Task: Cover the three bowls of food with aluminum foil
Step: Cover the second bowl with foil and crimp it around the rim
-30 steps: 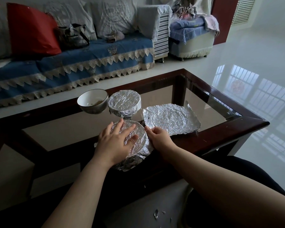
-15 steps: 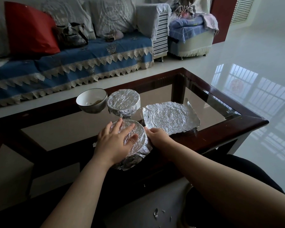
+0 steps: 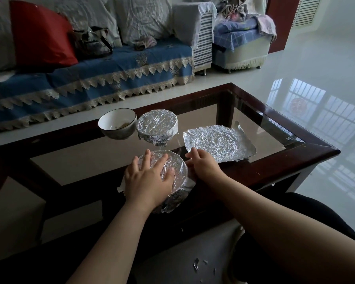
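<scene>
Three bowls — glass-topped coffee table, blue-draped sofa behind

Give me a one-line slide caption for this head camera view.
Left hand presses foil onto near bowl; one bowl uncovered.

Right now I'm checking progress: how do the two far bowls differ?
The left far bowl is open, with white inside, a dark rim and some food showing; the right far bowl is wrapped in crinkled foil over top and sides, contents hidden. Neither is touched. Both stand upright, close together on the glass table.
</scene>
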`<action>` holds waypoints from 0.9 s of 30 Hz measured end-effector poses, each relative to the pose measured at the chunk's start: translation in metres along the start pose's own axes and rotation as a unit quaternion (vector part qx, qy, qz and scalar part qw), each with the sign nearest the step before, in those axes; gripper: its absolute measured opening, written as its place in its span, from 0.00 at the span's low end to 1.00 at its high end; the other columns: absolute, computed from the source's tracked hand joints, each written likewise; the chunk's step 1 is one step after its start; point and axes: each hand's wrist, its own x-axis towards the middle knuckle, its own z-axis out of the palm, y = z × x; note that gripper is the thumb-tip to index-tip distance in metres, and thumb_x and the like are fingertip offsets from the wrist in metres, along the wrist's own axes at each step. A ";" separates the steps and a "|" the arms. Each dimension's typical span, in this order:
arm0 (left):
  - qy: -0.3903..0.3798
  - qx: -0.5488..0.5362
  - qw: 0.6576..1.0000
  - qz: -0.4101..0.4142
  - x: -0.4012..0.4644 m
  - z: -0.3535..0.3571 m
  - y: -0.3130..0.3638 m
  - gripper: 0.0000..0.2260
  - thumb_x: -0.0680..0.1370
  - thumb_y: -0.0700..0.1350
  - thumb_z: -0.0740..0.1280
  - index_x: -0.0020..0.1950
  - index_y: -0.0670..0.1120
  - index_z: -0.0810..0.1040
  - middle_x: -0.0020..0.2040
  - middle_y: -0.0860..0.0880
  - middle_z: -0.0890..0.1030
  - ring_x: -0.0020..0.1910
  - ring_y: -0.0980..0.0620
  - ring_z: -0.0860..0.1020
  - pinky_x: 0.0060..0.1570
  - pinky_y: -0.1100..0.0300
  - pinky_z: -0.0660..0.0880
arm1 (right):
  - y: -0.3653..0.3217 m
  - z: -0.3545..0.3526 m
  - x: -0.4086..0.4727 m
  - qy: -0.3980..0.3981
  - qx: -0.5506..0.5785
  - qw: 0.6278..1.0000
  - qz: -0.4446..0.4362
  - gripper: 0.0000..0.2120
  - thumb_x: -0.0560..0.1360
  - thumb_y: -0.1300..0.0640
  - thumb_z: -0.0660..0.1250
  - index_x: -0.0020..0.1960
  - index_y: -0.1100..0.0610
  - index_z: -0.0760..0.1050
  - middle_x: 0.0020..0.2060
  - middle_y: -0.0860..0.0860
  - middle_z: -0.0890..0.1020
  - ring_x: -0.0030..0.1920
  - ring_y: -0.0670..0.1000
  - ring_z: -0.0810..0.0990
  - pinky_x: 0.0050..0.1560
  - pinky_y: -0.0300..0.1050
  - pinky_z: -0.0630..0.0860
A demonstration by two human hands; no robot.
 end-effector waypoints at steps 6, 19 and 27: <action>0.012 -0.004 1.000 -0.022 -0.003 0.001 0.004 0.24 0.78 0.63 0.52 0.74 0.66 0.54 0.79 0.51 0.51 0.76 0.41 0.49 0.72 0.44 0.49 | 0.013 0.005 -0.019 -0.016 -0.037 0.997 -0.073 0.12 0.78 0.48 0.63 0.53 0.57 0.75 0.42 0.51 0.81 0.38 0.46 0.78 0.43 0.42 0.75; 0.024 -0.010 0.999 -0.030 -0.004 0.002 0.005 0.24 0.78 0.63 0.53 0.74 0.67 0.56 0.79 0.51 0.52 0.76 0.42 0.51 0.71 0.44 0.51 | 0.012 -0.014 -0.016 -0.180 0.013 0.982 -0.056 0.13 0.81 0.48 0.58 0.40 0.53 0.70 0.28 0.42 0.72 0.28 0.39 0.68 0.34 0.33 0.65; 0.021 -0.009 0.999 -0.031 -0.004 0.001 0.006 0.23 0.78 0.63 0.52 0.74 0.66 0.56 0.79 0.51 0.52 0.76 0.42 0.50 0.72 0.44 0.50 | 0.010 -0.018 -0.021 -0.306 0.251 0.916 0.066 0.13 0.81 0.59 0.57 0.39 0.60 0.70 0.33 0.51 0.77 0.34 0.45 0.76 0.41 0.38 0.76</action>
